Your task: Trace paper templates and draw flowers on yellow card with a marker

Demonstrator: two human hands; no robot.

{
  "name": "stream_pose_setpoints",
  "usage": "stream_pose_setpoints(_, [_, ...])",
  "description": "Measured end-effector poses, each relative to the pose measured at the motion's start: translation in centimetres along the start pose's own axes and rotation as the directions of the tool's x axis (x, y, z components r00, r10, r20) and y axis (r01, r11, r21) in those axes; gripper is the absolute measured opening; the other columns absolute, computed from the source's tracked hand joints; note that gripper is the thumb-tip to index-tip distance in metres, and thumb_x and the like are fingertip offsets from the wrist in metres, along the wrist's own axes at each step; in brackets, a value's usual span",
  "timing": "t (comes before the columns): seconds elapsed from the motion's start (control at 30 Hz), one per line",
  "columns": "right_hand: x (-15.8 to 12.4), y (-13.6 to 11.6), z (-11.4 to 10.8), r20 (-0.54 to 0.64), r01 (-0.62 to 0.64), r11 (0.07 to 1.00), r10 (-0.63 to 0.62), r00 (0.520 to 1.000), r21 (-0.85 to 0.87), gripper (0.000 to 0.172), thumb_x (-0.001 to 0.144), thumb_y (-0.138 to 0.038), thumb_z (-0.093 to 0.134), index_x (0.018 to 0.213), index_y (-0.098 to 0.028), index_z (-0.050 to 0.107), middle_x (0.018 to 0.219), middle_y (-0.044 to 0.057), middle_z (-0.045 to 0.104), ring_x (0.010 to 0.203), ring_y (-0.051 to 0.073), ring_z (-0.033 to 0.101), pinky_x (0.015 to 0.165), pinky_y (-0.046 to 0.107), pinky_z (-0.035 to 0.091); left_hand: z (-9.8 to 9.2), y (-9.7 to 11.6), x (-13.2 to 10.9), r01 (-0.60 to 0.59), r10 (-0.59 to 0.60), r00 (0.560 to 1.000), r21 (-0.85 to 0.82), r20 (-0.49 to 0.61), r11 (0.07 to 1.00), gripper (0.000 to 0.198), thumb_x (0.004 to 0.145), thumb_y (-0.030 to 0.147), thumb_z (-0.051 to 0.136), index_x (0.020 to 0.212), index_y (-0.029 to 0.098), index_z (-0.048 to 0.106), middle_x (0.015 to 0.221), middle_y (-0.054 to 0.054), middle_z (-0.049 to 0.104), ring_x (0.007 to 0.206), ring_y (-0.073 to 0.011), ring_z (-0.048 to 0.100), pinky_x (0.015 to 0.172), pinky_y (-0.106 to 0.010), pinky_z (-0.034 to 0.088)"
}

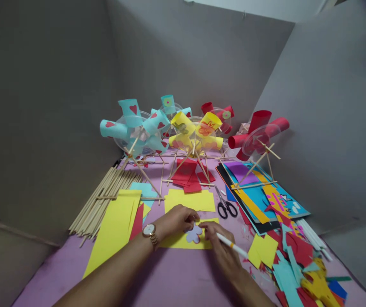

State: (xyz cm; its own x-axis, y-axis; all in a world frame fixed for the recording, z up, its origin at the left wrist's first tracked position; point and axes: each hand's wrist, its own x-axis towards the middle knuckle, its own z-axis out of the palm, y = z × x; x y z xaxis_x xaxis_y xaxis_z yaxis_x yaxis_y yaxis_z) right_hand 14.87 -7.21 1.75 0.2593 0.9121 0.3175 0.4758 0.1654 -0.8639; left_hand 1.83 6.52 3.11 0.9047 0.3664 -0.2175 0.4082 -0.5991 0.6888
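A lavender paper flower cutout (193, 233) lies on a yellow paper sheet (176, 242) at the front middle of the table. My left hand (180, 219), with a gold watch (150, 232) on its wrist, has its fingers curled and their tips pressed on the flower's upper left edge. In my right hand (219, 245) is a white pen (232, 244) with an orange band. Its tip end is at the flower's upper right edge, partly hidden by the fingers. Just beyond, another yellow paper sheet (191, 199) lies flat.
Black-handled scissors (226, 208) lie right of the yellow sheets. Wooden sticks (101, 204) and yellow paper strips (114, 232) fill the left. Paper scraps (286, 268) heap at right. Stick-framed pinwheels, blue (134, 128), yellow (195, 132) and red (259, 136), stand behind, near grey walls.
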Motion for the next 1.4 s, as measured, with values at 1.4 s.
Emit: stream_pose_setpoints(1.4, [1.2, 1.2, 2.7, 0.244, -0.144, 0.987, 0.122, 0.962, 0.073, 0.023, 0.094, -0.034, 0.041, 0.078, -0.021, 0.052, 0.065, -0.003, 0.053, 0.06, 0.016, 0.05, 0.055, 0.025, 0.036, 0.1, -0.4, -0.5, -0.137, 0.099, 0.983, -0.261, -0.153, 0.956, 0.028, 0.066, 0.0, 0.052, 0.081, 0.016, 0.068, 0.062, 0.004, 0.06, 0.062, -0.0109, 0.054, 0.061, -0.019, 0.038])
